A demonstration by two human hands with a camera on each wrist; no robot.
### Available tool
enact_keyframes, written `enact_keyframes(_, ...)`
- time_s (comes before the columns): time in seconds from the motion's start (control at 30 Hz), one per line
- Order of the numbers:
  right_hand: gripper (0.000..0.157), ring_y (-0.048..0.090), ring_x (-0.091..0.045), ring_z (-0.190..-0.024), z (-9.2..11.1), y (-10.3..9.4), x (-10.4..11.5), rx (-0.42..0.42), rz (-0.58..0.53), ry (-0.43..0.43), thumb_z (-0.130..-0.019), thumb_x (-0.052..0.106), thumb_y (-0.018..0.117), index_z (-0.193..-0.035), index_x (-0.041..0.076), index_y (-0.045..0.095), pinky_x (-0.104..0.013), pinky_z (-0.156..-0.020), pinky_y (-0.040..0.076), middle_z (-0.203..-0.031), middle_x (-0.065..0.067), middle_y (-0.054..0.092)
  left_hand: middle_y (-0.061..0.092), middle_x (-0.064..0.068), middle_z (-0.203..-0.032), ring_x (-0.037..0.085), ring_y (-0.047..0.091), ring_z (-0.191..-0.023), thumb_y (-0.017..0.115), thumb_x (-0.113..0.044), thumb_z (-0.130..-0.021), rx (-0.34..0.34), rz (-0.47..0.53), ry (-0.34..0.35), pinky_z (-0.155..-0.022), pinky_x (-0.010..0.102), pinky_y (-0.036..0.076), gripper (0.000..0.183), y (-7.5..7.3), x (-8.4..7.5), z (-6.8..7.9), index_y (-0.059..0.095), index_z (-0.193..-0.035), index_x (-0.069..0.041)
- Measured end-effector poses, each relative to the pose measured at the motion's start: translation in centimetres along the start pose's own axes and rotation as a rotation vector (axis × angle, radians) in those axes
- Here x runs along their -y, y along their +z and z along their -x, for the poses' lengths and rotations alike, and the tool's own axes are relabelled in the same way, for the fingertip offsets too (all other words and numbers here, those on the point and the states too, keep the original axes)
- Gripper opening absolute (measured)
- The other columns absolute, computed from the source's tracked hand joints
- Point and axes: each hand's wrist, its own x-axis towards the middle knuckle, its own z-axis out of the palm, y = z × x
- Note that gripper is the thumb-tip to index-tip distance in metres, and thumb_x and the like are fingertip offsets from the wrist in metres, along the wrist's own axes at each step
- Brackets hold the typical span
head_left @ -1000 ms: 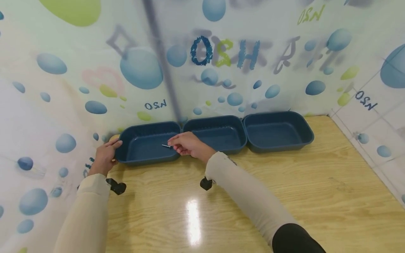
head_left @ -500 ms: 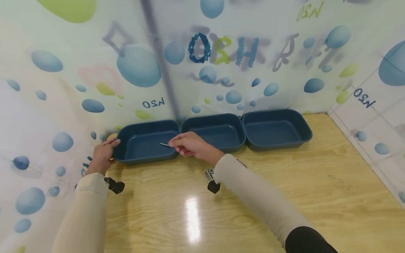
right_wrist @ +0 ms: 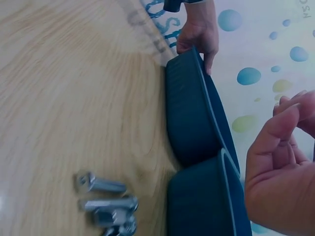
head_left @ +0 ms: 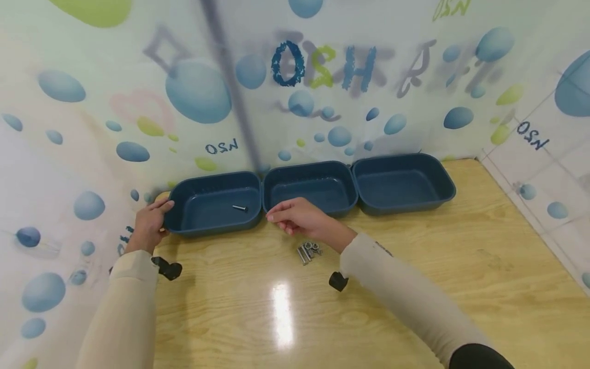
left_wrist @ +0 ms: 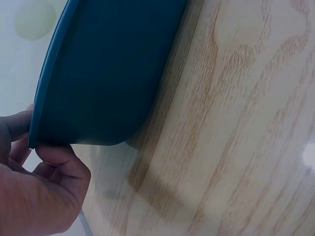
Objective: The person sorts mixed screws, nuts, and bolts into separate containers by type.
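Observation:
Three dark blue plastic bins stand in a row against the wall. My left hand (head_left: 149, 225) grips the outer end rim of the left bin (head_left: 189, 231), thumb and fingers on either side of it in the left wrist view. A single bolt (head_left: 239, 207) shows within that bin, towards its right end. My right hand (head_left: 299, 218) is in front of the middle bin (head_left: 313, 169), its fingers loosely curled with nothing between them. Below it, a small pile of bolts and nuts (head_left: 308, 252) sits on the wooden table; the right wrist view shows bolts (right_wrist: 106, 184) close up.
The right bin (head_left: 403, 209) stands beside the middle one. A wall sheet (head_left: 258, 123) with a droplet pattern rises right behind the bins and along the left side. The wooden table (head_left: 230, 307) stretches in front, reaching its right edge by the tiled wall.
My right hand has let go of the bolt over the left bin and moved right, towards me. The pile of hardware has come into sight. My left hand keeps its grip.

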Motion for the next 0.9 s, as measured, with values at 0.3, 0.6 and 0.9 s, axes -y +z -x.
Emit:
enact_keyframes(0.3, 0.027, 0.045, -0.009, -0.044, 1.6, -1.9, -2.3, -0.029, 0.036, 0.049, -0.092, 0.013, 0.067, -0.113, -0.003, 0.065, -0.021, -0.046, 0.038, -0.061, -0.001, 0.053, 0.02, 0.003, -0.161, 0.02, 0.039, -0.125, 0.055, -0.04, -0.098, -0.014, 0.019, -0.017, -0.1, 0.042, 0.036, 0.058, 0.1, -0.2, 0.1, 0.036, -0.151, -0.026)
enact_keyframes(0.6, 0.026, 0.045, -0.008, -0.044, 2.1, -3.5, -4.9, -0.081, 0.143, 0.061, -0.091, 0.013, 0.068, -0.111, -0.003, 0.068, -0.022, -0.046, 0.038, -0.061, -0.002, 0.056, 0.037, 0.001, -0.149, 0.016, 0.045, -0.102, 0.057, -0.039, -0.097, -0.022, 0.031, -0.03, -0.075, 0.033, 0.038, 0.057, 0.1, -0.1, 0.1, 0.04, -0.15, -0.026)
enact_keyframes(0.9, 0.023, 0.045, -0.007, -0.042, 2.1, -4.2, -7.1, -0.126, 0.202, 0.076, -0.088, 0.009, 0.069, -0.109, -0.001, 0.069, -0.02, -0.042, 0.036, -0.057, -0.002, 0.055, 0.036, 0.001, -0.149, 0.016, 0.045, -0.104, 0.057, -0.04, -0.097, -0.027, 0.019, -0.033, -0.076, 0.034, 0.038, 0.056, 0.2, -0.1, 0.0, 0.042, -0.149, -0.027)
